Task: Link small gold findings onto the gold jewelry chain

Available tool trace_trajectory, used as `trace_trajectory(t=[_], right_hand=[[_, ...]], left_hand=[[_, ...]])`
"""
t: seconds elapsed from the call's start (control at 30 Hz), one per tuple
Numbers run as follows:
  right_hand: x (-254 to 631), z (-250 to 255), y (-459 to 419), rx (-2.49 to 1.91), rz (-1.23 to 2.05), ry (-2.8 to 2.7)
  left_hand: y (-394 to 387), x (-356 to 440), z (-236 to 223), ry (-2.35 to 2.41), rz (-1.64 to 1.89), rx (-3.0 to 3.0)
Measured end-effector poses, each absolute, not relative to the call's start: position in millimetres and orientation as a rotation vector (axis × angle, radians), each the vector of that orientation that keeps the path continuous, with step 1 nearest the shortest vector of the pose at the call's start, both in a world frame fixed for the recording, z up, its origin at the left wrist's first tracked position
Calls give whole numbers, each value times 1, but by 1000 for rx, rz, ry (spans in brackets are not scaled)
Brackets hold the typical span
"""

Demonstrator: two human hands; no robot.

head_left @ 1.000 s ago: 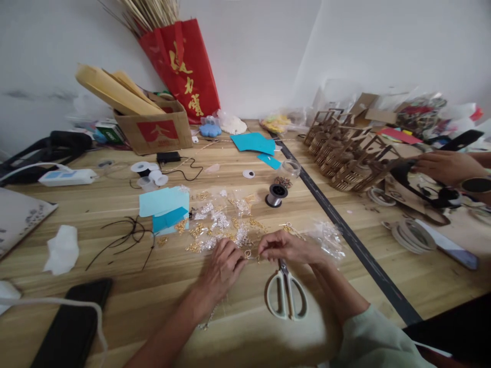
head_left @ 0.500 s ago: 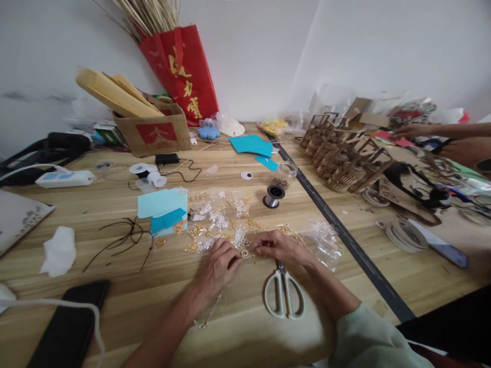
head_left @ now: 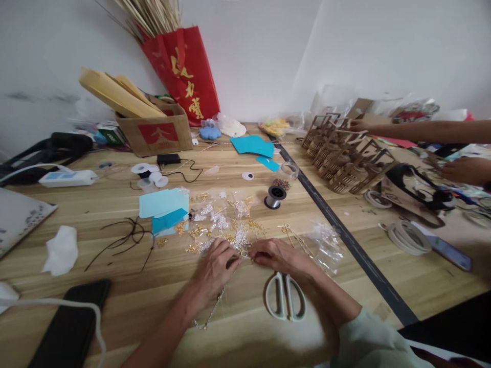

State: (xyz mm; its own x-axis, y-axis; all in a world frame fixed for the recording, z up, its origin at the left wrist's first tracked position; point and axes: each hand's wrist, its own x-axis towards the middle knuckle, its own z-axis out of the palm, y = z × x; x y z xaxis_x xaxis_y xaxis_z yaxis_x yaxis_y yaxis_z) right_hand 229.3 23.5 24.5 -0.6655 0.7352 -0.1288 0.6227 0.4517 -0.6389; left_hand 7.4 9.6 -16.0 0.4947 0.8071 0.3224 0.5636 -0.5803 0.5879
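My left hand (head_left: 219, 261) is closed in a pinch, fingertips beside a small pale ring (head_left: 244, 253). A thin silvery beaded strand (head_left: 209, 314) trails from under this hand towards me; its upper end is hidden. Facing it, my right hand (head_left: 271, 253) is also pinched, just right of the ring; what lies between its fingertips is too small to make out. Silver beads (head_left: 241, 237) and gold beads (head_left: 197, 231) lie loose in front of both hands. White-handled scissors (head_left: 286, 299) rest below my right hand, their blades hidden under it.
Around the beads are blue cards (head_left: 163, 203), a wire spool (head_left: 275, 197), a jar (head_left: 287, 173) and a gold chain (head_left: 297, 237). A black phone (head_left: 71, 327) lies left, black cords (head_left: 132, 237) beyond it. Wooden lantern-like frames (head_left: 341, 153) stand right, where another person's hand (head_left: 360, 125) reaches in.
My right hand has lowered slightly towards me, uncovering more of the gold chain and covering the scissors' pivot. My left hand barely moves. The other person's hand has reached left to the wooden frames.
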Motion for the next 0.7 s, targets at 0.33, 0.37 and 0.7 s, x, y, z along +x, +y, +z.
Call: trace_trajectory(t=[0.33,0.37,0.7], right_hand=[[235,27,28,-939,1122,-2618],[236,27,28,-938,1138,-2610],[233,23,24,-997,1194,-2526]], left_hand=[[6,-4,1,1321,698,2373],[5,-5,3,1339,630,2387],[-19,-3,-8,1304,393,2593]])
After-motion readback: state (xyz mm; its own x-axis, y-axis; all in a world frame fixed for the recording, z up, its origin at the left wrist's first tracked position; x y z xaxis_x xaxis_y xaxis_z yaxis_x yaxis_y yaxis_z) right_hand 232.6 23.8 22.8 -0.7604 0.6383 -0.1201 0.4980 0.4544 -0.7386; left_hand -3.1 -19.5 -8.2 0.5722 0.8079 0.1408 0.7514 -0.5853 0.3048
